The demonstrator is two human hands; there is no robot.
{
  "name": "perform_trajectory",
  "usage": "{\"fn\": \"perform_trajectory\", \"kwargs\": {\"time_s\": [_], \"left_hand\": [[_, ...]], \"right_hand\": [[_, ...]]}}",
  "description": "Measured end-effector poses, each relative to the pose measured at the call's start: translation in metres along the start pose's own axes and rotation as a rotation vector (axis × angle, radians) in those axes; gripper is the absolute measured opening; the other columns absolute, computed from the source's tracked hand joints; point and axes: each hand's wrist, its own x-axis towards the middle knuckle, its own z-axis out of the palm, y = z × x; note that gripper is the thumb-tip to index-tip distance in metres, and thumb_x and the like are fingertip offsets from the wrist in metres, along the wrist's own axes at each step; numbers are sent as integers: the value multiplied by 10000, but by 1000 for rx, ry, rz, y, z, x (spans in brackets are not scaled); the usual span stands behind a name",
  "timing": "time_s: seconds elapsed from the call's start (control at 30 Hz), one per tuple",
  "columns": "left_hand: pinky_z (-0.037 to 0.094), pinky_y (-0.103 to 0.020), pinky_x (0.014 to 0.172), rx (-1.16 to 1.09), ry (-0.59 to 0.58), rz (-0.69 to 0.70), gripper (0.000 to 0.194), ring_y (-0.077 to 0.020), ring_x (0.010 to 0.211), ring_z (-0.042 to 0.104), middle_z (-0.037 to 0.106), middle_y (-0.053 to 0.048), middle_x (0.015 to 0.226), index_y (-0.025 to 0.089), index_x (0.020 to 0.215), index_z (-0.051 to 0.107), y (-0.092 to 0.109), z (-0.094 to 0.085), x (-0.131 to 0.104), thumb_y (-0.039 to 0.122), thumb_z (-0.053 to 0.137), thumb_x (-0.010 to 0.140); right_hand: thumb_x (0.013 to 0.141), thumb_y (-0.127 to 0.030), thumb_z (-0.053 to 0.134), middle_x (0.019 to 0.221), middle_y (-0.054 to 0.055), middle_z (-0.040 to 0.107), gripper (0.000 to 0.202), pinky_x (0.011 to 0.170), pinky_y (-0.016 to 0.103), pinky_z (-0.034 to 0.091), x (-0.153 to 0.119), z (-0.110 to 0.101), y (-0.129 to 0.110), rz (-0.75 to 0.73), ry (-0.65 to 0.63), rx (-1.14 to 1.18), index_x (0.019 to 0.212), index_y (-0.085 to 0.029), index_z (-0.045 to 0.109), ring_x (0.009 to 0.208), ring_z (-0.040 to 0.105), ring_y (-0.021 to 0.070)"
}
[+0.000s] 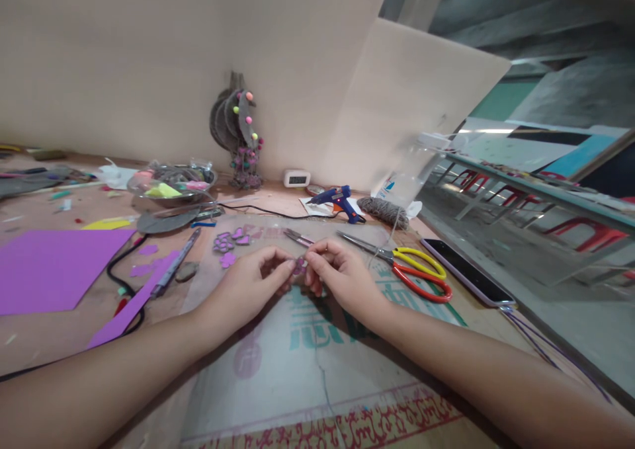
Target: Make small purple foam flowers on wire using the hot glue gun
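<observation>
A small purple flower-shaped piece is pinched between my two hands over the printed plastic sheet. My left hand grips its left side between thumb and fingers. On the other side, my right hand is closed with thumb and fingertips at the piece, which partly hides it. Thin grey yarn trails on the sheet below my hands. Just beyond my left hand lie several purple flowers and petals, some edged in grey. Scissors with yellow and orange handles lie beyond my right hand.
A blue glue gun, a grey yarn ball and a small digital clock stand at the back. Purple foam sheet, a pen and a bowl of scraps are at left. A phone lies near the right table edge.
</observation>
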Motion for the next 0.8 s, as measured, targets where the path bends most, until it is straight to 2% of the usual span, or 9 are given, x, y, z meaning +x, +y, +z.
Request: {"fn": "perform_trajectory", "kwargs": {"time_s": [0.27, 0.5, 0.67, 0.8], "left_hand": [[426, -235, 588, -117, 23, -16, 175, -127, 610, 543, 595, 2, 669, 155, 791, 584, 5, 1, -1, 298, 493, 838], [439, -252, 612, -130, 22, 1, 198, -134, 626, 549, 595, -3, 662, 152, 811, 580, 1, 1, -1, 322, 486, 853], [448, -249, 616, -190, 34, -15, 188, -128, 632, 552, 591, 4, 674, 154, 824, 581, 0, 1, 1, 324, 504, 845], [453, -251, 621, -193, 45, -16, 183, -130, 639, 556, 599, -1, 688, 152, 828, 579, 0, 2, 1, 321, 509, 841]], "right_hand": [[826, -322, 530, 526, -61, 550, 158, 429, 184, 408, 0, 0, 4, -6, -48, 54, 886, -181, 493, 420, 495, 67], [824, -316, 550, 529, -76, 535, 281, 439, 191, 413, 1, 1, 6, 16, -126, 99, 1062, -200, 454, 436, 489, 77], [796, -331, 587, 570, -57, 548, 297, 471, 208, 438, 2, 0, 8, 28, -140, 113, 1038, -180, 507, 477, 521, 82], [770, -337, 623, 589, -51, 573, 246, 476, 206, 441, 3, 1, 10, 32, -104, 139, 909, -179, 494, 491, 543, 82]]}}
